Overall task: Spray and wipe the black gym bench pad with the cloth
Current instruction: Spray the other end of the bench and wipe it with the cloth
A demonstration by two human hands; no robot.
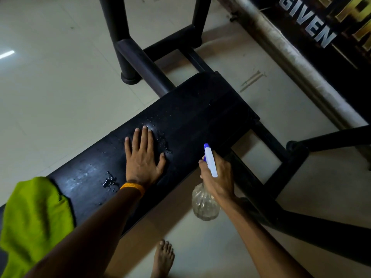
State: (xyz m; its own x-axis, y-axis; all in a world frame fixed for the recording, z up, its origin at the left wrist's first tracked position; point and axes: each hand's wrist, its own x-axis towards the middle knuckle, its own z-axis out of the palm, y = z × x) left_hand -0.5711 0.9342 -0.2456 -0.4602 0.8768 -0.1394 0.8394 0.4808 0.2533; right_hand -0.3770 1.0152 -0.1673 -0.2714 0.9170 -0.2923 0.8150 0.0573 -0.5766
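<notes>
The black gym bench pad (pixel 196 109) runs diagonally from lower left to upper right, with water droplets and a small puddle on its surface. My left hand (pixel 143 157) lies flat on the pad, fingers spread, holding nothing, an orange band at its wrist. My right hand (pixel 217 177) grips a clear spray bottle (pixel 204 203) with a white and blue nozzle, held beside the pad's near edge, nozzle aimed toward the pad. A bright green cloth (pixel 34 221) lies over the pad's lower left end, untouched by either hand.
The bench's black steel frame (pixel 281 157) extends right and beyond the pad, with upright posts (pixel 120 37) at the top. A wall banner (pixel 321 27) and a silver bar (pixel 281 47) run along the upper right. My bare foot (pixel 163 259) stands on the pale tiled floor (pixel 50 87).
</notes>
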